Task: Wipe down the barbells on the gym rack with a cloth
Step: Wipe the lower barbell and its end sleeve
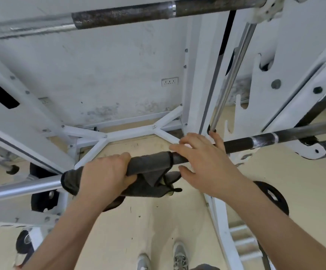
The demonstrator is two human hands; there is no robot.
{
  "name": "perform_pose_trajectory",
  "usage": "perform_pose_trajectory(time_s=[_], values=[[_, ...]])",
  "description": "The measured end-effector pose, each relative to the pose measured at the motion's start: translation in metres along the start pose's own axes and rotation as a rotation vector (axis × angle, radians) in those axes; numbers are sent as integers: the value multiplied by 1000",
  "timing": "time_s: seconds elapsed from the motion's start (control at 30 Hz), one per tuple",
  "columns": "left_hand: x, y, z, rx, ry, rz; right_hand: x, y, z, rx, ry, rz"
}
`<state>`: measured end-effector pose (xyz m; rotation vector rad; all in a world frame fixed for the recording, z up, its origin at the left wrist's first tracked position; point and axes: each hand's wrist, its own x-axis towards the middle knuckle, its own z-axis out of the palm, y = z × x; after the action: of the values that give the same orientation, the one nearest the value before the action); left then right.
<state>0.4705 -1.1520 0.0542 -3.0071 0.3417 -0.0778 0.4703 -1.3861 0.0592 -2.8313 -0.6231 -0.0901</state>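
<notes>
Left hand grips the cloth round the bar; right hand lies open over it. Wiping step, I think. Next: slide the cloth along.

Your left hand and the cloth hide the bar beneath them. Your right hand covers the next stretch. The bar leaves the frame at 9 and 3 o'clock. The upper bar blurs at 10 o'clock. Your shoes are cut off at 6 o'clock.
</notes>
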Motion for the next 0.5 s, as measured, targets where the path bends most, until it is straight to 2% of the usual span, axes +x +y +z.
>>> perform_pose_trajectory(time_s=[0.13, 0.3, 0.4, 0.5], values=[[11, 6, -3, 17, -134, 27, 0, -12, 14, 117, 76, -51], [46, 101, -9, 25, -53, 204, -17, 25, -6, 155, 240, 62], [68, 159, -17, 25, 100, 326, -37, 56, -21, 116, 303, 211], [88, 206, -18, -75, 58, 430, -52, 74, -29, 68, 373, 359]])
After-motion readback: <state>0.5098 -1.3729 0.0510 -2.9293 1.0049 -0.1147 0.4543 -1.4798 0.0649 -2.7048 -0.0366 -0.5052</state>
